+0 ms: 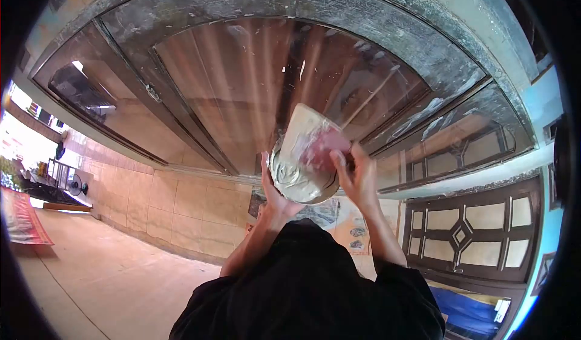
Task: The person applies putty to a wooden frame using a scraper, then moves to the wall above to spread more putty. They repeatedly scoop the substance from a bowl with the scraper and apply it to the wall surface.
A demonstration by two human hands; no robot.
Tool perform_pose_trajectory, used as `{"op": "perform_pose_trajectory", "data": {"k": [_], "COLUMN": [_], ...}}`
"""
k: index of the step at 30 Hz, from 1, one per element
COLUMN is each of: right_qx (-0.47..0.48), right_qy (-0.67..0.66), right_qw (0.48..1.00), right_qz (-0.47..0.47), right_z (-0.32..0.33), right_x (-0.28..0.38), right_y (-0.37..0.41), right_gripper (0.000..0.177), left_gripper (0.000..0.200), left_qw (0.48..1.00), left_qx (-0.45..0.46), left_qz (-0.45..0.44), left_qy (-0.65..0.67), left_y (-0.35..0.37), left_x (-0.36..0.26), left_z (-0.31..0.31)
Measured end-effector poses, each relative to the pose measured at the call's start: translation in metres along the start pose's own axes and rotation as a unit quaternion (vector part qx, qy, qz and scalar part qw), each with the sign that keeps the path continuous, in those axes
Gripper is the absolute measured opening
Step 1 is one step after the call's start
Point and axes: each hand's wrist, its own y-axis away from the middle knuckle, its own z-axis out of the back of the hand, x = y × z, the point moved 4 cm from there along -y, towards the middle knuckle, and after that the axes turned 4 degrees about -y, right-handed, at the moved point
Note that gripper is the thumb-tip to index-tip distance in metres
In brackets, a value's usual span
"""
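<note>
My left hand [275, 195] is wrapped round the side of a round container [296, 190] with pale, creamy paste in it. Between the thumb and fingers of my right hand [357, 176] is a flat spreader [305, 128], whitish at one end and pinkish-red near the fingers. Its lower part rests over the container, against the paste. Both hands are close together in front of my black-clothed body.
Beyond the hands stands a brown glossy panel [242, 98] in a grey, patchy frame [212, 4]. A patterned dark door [460, 234] is at the right. Tiled floor [121, 273], a fan [77, 184] and a red cloth [27, 219] lie to the left.
</note>
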Motion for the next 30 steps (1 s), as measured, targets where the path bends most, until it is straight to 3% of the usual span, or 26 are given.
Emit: {"op": "perform_pose_trajectory", "data": {"k": [2,6,8,10,12,13,16,17,18,20,22,24,26,28,30], "right_qx": [0.035,-0.006,-0.005,0.043,0.036,-0.019,0.034,0.042,0.042,0.026,-0.004,0.040,0.054,-0.002,-0.061], "right_qy": [0.009,0.022,-0.036,-0.018,0.025,-0.034,-0.044,-0.022,-0.022,0.001,0.014,0.021,0.004,-0.036,-0.056], "right_qw": [0.999,0.997,0.999,0.999,0.998,0.998,0.998,0.998,0.998,0.998,0.999,0.999,0.999,0.999,0.996], "right_qz": [0.018,-0.070,-0.007,-0.008,-0.044,-0.046,-0.035,0.032,0.035,-0.051,-0.047,-0.015,0.003,-0.032,-0.021], "right_z": [0.005,0.014,-0.002,0.006,0.017,0.011,-0.005,-0.001,0.001,0.012,0.007,-0.004,0.000,0.009,0.001], "right_x": [0.011,-0.005,-0.013,0.003,-0.001,-0.018,-0.008,0.012,0.008,-0.012,-0.004,0.000,0.007,-0.004,-0.009], "right_y": [0.005,0.000,-0.001,0.002,0.001,-0.002,0.001,-0.001,-0.002,-0.001,-0.004,-0.001,0.000,0.002,-0.006], "right_gripper": [0.018,0.014,0.014,0.013,0.015,0.024,0.022,0.023,0.023,0.024,0.024,0.023,0.024,0.026,0.028], "left_gripper": [0.072,0.072,0.072,0.072,0.071,0.071,0.071,0.070,0.070,0.068,0.069,0.070,0.070,0.070,0.070], "left_qw": [0.999,0.997,0.999,0.999,0.997,0.997,0.999,0.998,0.998,0.995,0.995,1.000,0.998,0.999,0.998], "left_qx": [-0.025,-0.048,-0.030,0.025,-0.039,-0.042,-0.026,-0.007,-0.005,-0.055,-0.067,-0.003,-0.021,0.007,-0.021], "left_qz": [-0.015,-0.038,-0.021,-0.017,-0.038,-0.035,-0.030,-0.041,-0.042,-0.062,-0.048,-0.025,-0.041,-0.037,-0.038], "left_qy": [-0.037,-0.048,-0.033,-0.014,-0.047,-0.049,-0.034,-0.042,-0.043,-0.062,-0.047,-0.019,-0.042,-0.036,-0.043], "left_y": [0.000,0.002,0.000,-0.002,0.000,0.002,0.000,-0.001,-0.001,0.002,0.003,0.001,-0.002,0.000,0.000], "left_x": [-0.006,-0.006,-0.002,-0.006,-0.009,-0.008,-0.007,-0.010,-0.012,-0.014,-0.009,-0.008,-0.012,-0.014,-0.009], "left_z": [-0.003,-0.001,-0.001,-0.001,-0.007,-0.006,-0.002,0.006,0.002,-0.003,0.001,-0.001,0.007,-0.004,-0.004]}}
